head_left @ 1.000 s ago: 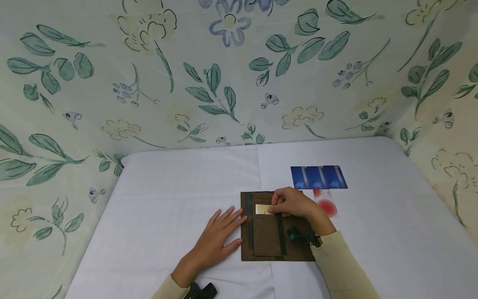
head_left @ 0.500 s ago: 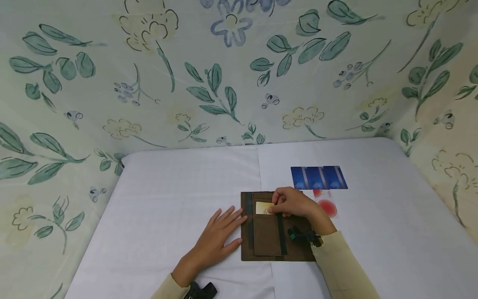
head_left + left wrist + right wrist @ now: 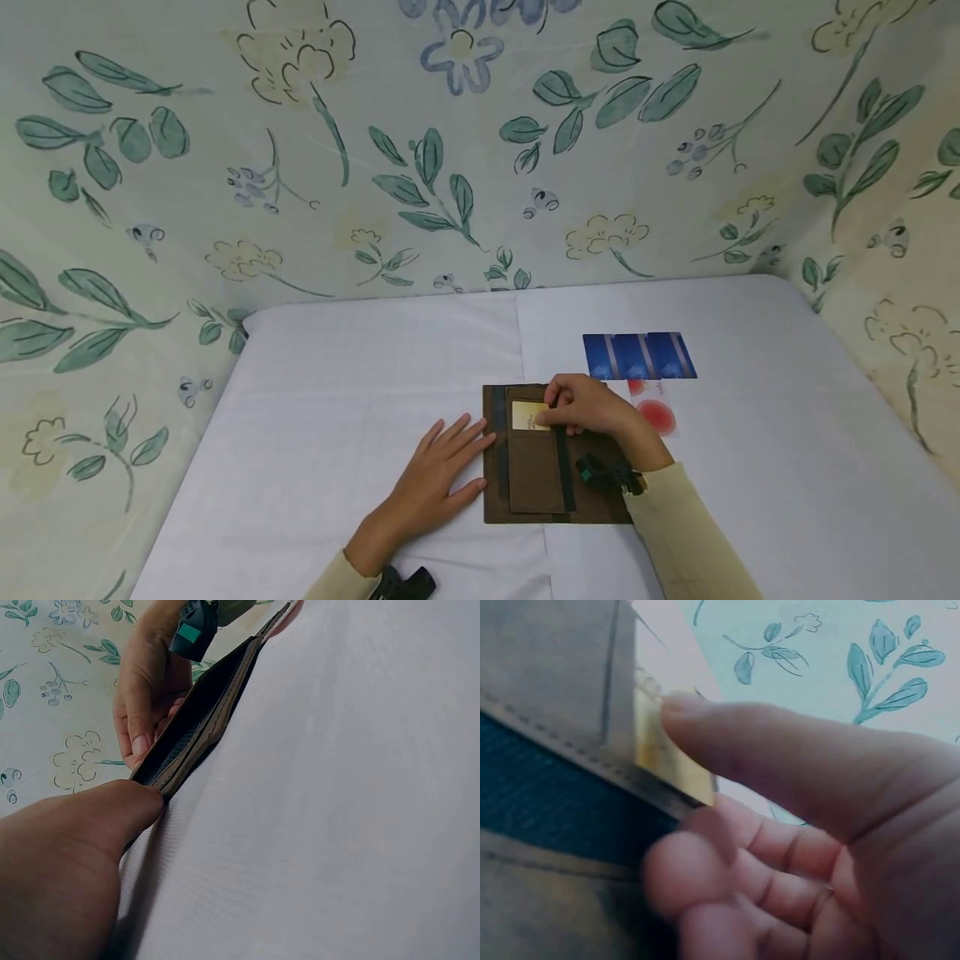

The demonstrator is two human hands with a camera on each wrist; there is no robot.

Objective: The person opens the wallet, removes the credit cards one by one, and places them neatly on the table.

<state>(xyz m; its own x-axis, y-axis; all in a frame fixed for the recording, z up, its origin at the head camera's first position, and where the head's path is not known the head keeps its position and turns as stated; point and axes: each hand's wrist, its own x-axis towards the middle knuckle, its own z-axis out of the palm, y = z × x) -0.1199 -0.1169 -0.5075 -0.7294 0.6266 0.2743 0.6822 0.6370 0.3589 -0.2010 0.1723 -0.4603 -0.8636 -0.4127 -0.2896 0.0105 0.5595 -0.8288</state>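
A brown wallet (image 3: pixel 536 479) lies spread out, with a dark elastic band down its middle. My right hand (image 3: pixel 588 410) pinches a yellow-and-white card (image 3: pixel 528 416) that stands partly out of a slot in the wallet. Up close in the right wrist view, the thumb (image 3: pixel 742 735) presses on the card's face (image 3: pixel 660 739), and the lower part of the card is hidden in the slot. Fingers spread, my left hand (image 3: pixel 442 471) rests on the cloth, its fingertips at the wallet's left edge. In the left wrist view its thumb touches the wallet's edge (image 3: pixel 202 742).
Beyond the wallet lies a row of blue cards (image 3: pixel 637 356) with pale stripes. A pale sheet with a red circle (image 3: pixel 657 417) shows between that row and the right wrist. White cloth (image 3: pixel 360 358) covers the table, and a floral curtain (image 3: pixel 450 150) hangs behind.
The yellow-and-white card has slid a little upward, so more of it shows above the slot. My right hand keeps its pinch; the left hand has stayed in place.
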